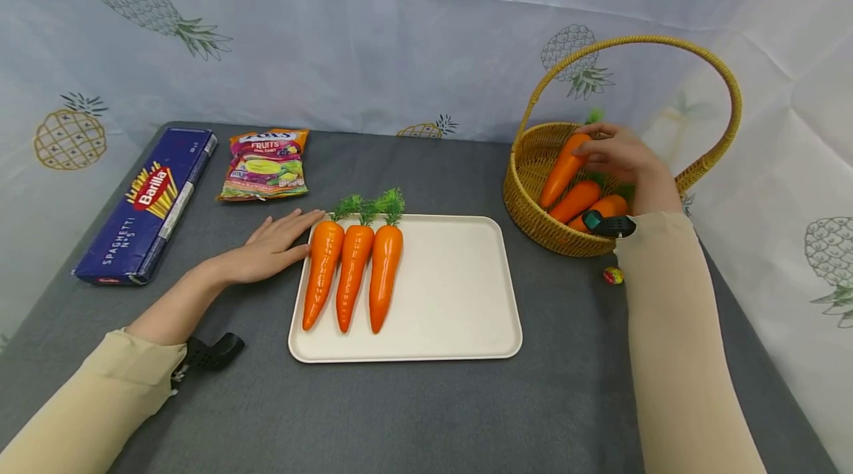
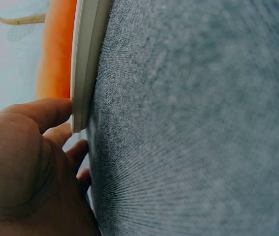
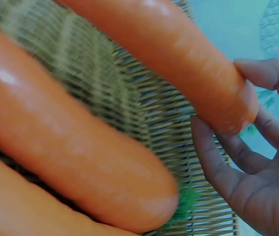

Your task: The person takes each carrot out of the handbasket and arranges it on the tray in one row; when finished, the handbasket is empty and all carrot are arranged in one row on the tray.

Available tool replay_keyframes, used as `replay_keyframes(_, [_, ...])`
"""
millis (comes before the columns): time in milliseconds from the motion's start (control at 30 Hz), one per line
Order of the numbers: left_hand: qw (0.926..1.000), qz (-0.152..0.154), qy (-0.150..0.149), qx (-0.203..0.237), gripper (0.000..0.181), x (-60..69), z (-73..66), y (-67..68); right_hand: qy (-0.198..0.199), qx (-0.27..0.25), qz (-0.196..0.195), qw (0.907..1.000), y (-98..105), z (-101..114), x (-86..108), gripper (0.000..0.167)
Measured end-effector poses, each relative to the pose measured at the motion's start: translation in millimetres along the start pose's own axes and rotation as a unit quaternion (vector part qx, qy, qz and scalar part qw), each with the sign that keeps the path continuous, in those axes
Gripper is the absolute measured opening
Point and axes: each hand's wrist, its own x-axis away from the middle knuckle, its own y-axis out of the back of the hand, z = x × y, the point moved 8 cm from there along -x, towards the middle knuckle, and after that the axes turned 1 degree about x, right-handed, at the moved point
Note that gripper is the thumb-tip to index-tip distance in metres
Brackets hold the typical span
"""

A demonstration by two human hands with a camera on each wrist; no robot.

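Observation:
In the head view my right hand (image 1: pixel 616 152) pinches a carrot (image 1: pixel 563 171) near its leafy end, inside a wicker basket (image 1: pixel 526 196). The right wrist view has thumb and fingers round the thick end of that carrot (image 3: pixel 178 54). Two more carrots (image 1: pixel 574 201) lie below it in the basket. My left hand (image 1: pixel 269 248) rests at the left edge of a cream tray (image 1: pixel 453 289), its fingers extended. In the left wrist view its thumb touches the rim of the tray (image 2: pixel 84 64). Three carrots (image 1: pixel 354 278) with green tops lie side by side on the tray's left part.
A blue spaghetti box (image 1: pixel 148 204) lies at the far left. Beside it is a bag of fruit candy (image 1: pixel 265 164). A small wrapped candy (image 1: pixel 612 275) sits by the basket. The basket's tall handle (image 1: pixel 733 100) arches above my right hand.

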Motion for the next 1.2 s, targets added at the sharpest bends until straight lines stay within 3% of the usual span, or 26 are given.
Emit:
replay_keyframes(167, [1.0000, 0.000, -0.001, 0.000, 0.063, -0.5, 0.3, 0.2, 0.032, -0.142, 0.020, 0.9891, 0.5, 13.6, 12.5, 0.049])
replay_keyframes(300, [1.0000, 0.000, -0.001, 0.000, 0.063, -0.6, 1.2, -0.2, 0.064, -0.196, 0.043, 0.9776, -3.2, 26.0, 19.9, 0.040])
replay_keyframes(700, [1.0000, 0.002, -0.002, 0.009, 0.063, -0.3, 0.6, -0.1, 0.132, -0.125, 0.097, 0.9786, -50.9, 63.9, 44.9, 0.033])
replay_keyframes(1200, [0.9999, 0.002, 0.000, 0.016, 0.063, 1.1, -0.3, 0.4, 0.164, -0.075, 0.131, 0.9749, -112.4, 95.1, 55.4, 0.036])
